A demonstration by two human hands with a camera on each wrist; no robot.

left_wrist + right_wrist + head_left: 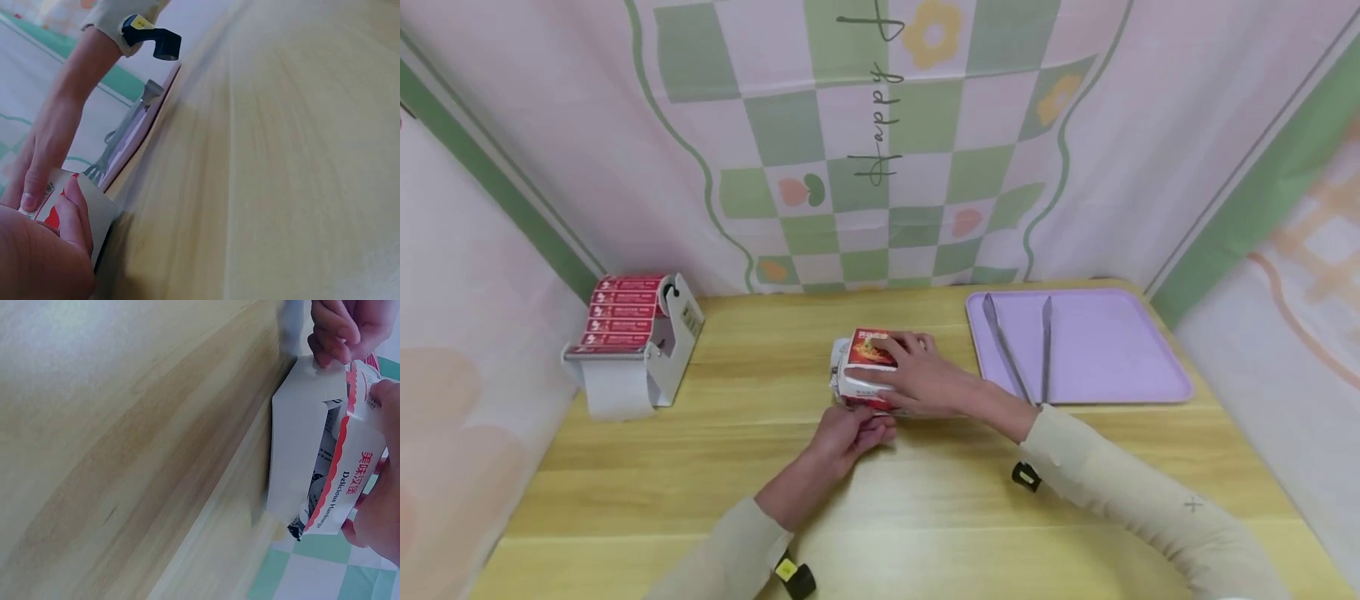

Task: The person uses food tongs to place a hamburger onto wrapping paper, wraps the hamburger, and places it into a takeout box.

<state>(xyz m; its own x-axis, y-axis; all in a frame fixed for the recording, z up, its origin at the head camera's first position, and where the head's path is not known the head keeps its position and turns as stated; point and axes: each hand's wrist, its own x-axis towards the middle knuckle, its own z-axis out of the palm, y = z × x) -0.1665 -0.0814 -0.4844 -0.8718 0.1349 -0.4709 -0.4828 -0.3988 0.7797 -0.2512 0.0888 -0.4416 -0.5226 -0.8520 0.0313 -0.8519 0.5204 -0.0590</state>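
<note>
A small white and red hamburger box [867, 348] stands on the wooden table, its lid partly raised from the base. Through the gap along its side, printed wrapping paper [322, 456] shows in the right wrist view, and a crumpled bit pokes out at one corner. My right hand [925, 377] grips the lid from above, fingers spread over the top and thumb on the near side. At the near left corner, my left hand [844, 435] pinches the edge of the box's white cardboard [299, 440] with curled fingers. The box's contents are hidden.
At the back left stands a white dispenser [676, 354] with a roll of red labels [623, 312], a blank strip hanging from its front. A purple tray [1120, 350] lies at the right, bearing metal tongs [1047, 342]. A patterned curtain [880, 217] closes off the back.
</note>
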